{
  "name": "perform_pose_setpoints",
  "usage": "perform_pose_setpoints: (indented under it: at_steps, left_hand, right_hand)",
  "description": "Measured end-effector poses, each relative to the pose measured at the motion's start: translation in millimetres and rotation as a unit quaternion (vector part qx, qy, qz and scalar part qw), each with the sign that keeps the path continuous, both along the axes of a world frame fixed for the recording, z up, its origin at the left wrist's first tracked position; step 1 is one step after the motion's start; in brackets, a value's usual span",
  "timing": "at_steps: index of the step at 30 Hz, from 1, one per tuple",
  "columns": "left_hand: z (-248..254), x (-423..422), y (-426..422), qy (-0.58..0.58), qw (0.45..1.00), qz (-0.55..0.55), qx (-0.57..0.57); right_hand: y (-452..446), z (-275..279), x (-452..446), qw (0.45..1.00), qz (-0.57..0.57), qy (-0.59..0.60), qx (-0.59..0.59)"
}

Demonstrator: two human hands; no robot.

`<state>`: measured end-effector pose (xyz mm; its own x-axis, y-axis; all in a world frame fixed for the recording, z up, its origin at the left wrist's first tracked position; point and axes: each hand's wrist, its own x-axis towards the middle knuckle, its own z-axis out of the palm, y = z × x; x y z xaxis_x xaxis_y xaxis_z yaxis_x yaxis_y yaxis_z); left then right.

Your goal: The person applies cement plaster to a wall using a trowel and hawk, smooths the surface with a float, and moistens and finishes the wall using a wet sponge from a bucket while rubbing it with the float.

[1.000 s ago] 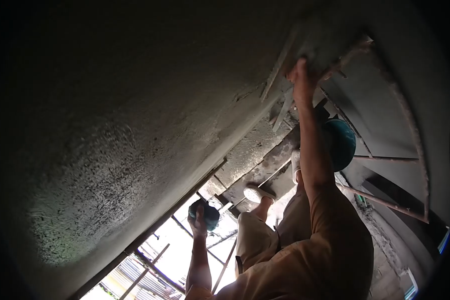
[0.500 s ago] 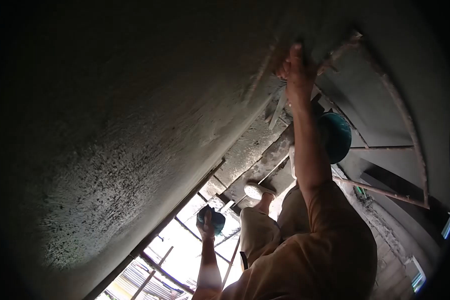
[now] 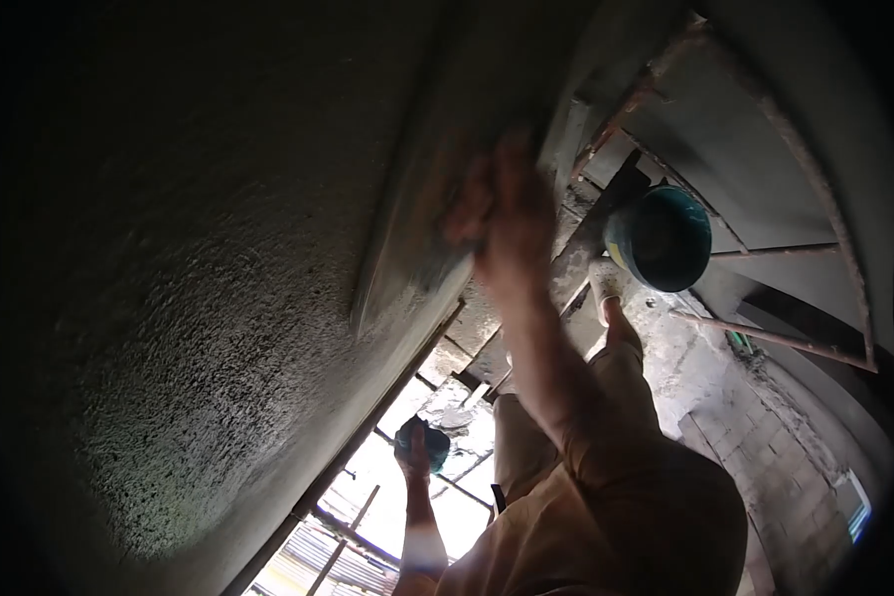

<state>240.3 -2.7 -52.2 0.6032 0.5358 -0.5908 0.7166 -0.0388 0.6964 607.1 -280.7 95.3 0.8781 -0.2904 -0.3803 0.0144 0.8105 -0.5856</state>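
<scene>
My right hand [image 3: 507, 219], blurred by motion, is closed on a long, flat plastering float [image 3: 392, 233]. The float lies against the grey plastered wall [image 3: 219, 328], and its grip is mostly hidden behind my fingers. Lower down, my left hand [image 3: 414, 459] is wrapped round a small dark teal, bowl-like thing [image 3: 429, 446], held away from the wall above the bright opening. Its contents, if any, cannot be made out. Rough, speckled plaster shows on the lower left of the wall, while the part around the float looks smoother.
A teal bucket [image 3: 666, 238] stands to the right, near my shoe [image 3: 602, 283]. Rusty metal bars [image 3: 815, 189] form a frame beyond it. Planks [image 3: 571, 268] lie underfoot, with a bright gap [image 3: 377, 497] at lower left and a block surface [image 3: 765, 467] at lower right.
My right hand and the float have moved left and down along the wall. The bucket shows more fully as the view has shifted. My left hand still holds the teal thing.
</scene>
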Motion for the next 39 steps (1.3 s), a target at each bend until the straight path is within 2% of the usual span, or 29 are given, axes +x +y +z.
perform_pose_setpoints:
  at_steps: [2,3,4,6,7,8,10,11,12,14,15,16,18,19,21,22,23,24,26,28,30,32,34,36,38,39]
  left_hand:
    - [-14.0,-2.1,2.6,0.007,1.000,0.007,0.012]
    - [-22.0,-0.6,1.3,-0.008,1.000,0.026,-0.014]
    - [-27.6,2.9,-0.3,-0.023,0.998,0.043,-0.038]
    - [-19.6,11.7,-9.2,-0.041,0.998,-0.030,-0.024]
    - [-18.0,9.0,-9.5,-0.030,0.999,-0.028,-0.016]
    - [-19.8,12.4,-12.0,-0.023,0.999,-0.028,-0.010]
    - [-6.5,17.2,-22.9,-0.021,0.999,-0.033,-0.015]
    - [-1.9,22.7,-24.7,-0.022,0.999,-0.037,-0.026]
    - [3.4,24.8,-21.6,-0.014,0.999,-0.042,-0.020]
    - [9.9,26.5,-14.0,0.000,0.989,-0.121,0.089]
    - [0.1,19.8,0.8,-0.010,0.993,-0.106,0.055]
    - [5.2,20.7,-1.0,-0.045,0.994,-0.083,0.059]
    - [-3.4,11.1,5.9,-0.046,0.998,-0.012,0.035]
    - [-12.7,8.1,2.8,-0.054,0.998,-0.006,0.027]
    - [-26.8,-12.3,5.0,-0.016,0.998,0.005,0.053]
    - [-31.5,-17.6,2.9,-0.022,0.999,0.001,0.035]
    - [-33.9,-25.1,-1.2,-0.037,0.999,0.005,0.015]
    - [-33.3,-24.4,-10.6,-0.051,0.999,0.007,-0.006]
    - [-25.2,-30.4,-14.2,-0.031,0.999,-0.002,-0.010]
    - [-8.4,-7.9,-29.4,-0.010,0.996,-0.066,0.057]
    - [-23.5,-12.0,-17.6,-0.057,0.996,-0.054,0.047]
    - [-22.4,-7.1,-17.1,-0.083,0.995,-0.030,0.043]
    - [-25.2,-12.2,-18.3,-0.078,0.997,-0.002,0.018]
    - [-19.4,-16.3,-23.7,-0.075,0.997,0.031,-0.002]
    - [-5.5,-17.9,-39.2,-0.035,0.999,0.002,0.018]
    - [-6.6,-23.6,-41.6,-0.057,0.998,-0.014,0.027]
  right_hand:
    - [-45.4,-4.3,37.4,0.998,-0.033,-0.002,-0.058]
    - [-62.8,-41.8,53.1,0.993,-0.031,-0.072,-0.083]
    - [-76.3,-63.4,65.2,0.989,-0.032,-0.045,-0.135]
    - [-89.8,-140.4,68.7,0.996,-0.023,0.016,-0.086]
    - [-85.5,-171.7,65.3,0.998,-0.025,0.044,-0.045]
    - [-58.1,-190.9,43.8,0.997,-0.039,0.042,-0.059]
    - [5.0,-158.4,-6.4,0.992,0.020,0.106,0.060]
    - [28.6,-129.6,-27.8,0.994,0.045,0.085,0.060]
    - [35.8,-87.5,-36.6,0.985,0.037,0.046,0.160]
    - [17.0,-30.0,-20.2,0.996,0.041,-0.013,0.072]
    - [-1.8,-21.3,-3.9,0.993,0.027,-0.037,-0.112]
    - [-25.0,-26.0,16.1,0.954,0.016,-0.063,-0.294]
    - [-63.7,-54.1,45.8,0.967,0.026,-0.032,-0.252]
    - [-70.5,-86.4,53.0,0.963,0.008,-0.056,-0.263]
    - [-56.3,-167.3,38.6,0.951,-0.006,-0.060,-0.304]
    - [-47.1,-179.8,29.3,0.940,-0.003,-0.044,-0.339]
    - [-30.6,-192.6,14.6,0.951,0.000,-0.080,-0.298]
    - [-11.3,-186.6,1.6,0.960,0.003,-0.115,-0.257]
    - [8.0,-109.2,-14.6,0.950,0.000,-0.155,-0.271]
    - [-8.6,-29.3,-0.3,0.888,-0.027,-0.241,-0.390]
    - [-49.0,24.0,25.8,0.865,-0.002,-0.270,-0.422]
    - [-92.0,38.3,57.5,0.895,0.016,-0.142,-0.422]
    - [-137.2,-46.5,101.4,0.838,-0.072,-0.144,-0.522]
    - [-148.1,-119.2,117.9,0.766,-0.167,-0.242,-0.571]
    - [-136.4,-213.9,99.2,0.897,-0.013,-0.071,-0.435]
    - [-119.1,-222.7,84.1,0.916,0.017,-0.065,-0.395]
